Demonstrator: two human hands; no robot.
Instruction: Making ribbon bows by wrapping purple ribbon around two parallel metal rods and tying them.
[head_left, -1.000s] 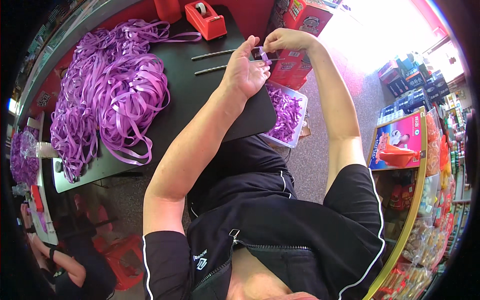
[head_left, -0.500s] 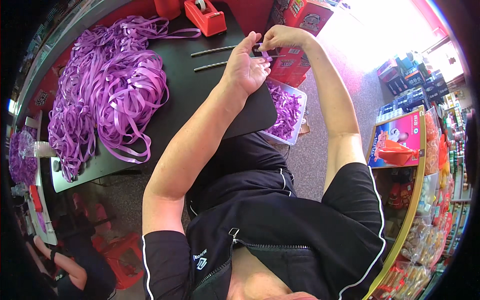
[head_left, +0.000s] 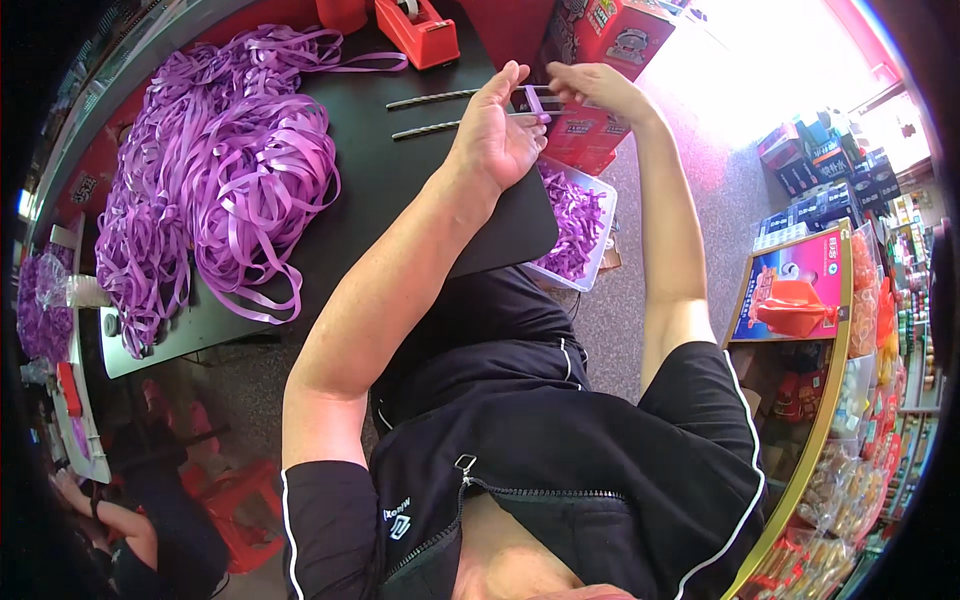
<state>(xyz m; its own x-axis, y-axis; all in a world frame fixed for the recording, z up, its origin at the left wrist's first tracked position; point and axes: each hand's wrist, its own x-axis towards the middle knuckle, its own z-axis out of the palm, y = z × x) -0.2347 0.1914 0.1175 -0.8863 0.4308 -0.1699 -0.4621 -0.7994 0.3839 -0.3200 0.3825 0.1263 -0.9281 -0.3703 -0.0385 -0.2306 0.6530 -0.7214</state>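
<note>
Two thin twisted metal rods (head_left: 430, 99) run side by side past the dark table's edge. Around them, near their right ends, sits a short purple ribbon strip (head_left: 534, 99). My left hand (head_left: 497, 140) is open, palm turned up and thumb spread. Its fingertips are at the lower end of the strip, beside the nearer rod. Just right of the strip, my right hand (head_left: 598, 88) is open with loosely bent fingers, apart from the ribbon. A big tangled heap of purple ribbon (head_left: 255, 170) covers the left part of the table.
Under the table corner stands a white bin (head_left: 606, 225) holding cut purple pieces. A red tape dispenser (head_left: 420, 35) is at the table's back. Red boxes (head_left: 625, 40) rise beyond my right hand. A glass display counter (head_left: 815, 400) is at right; another person's arm (head_left: 125, 520) shows lower left.
My right hand has let go of the purple strip and shifted right. The strip now shows stretched across both rods. My left hand has hardly moved.
</note>
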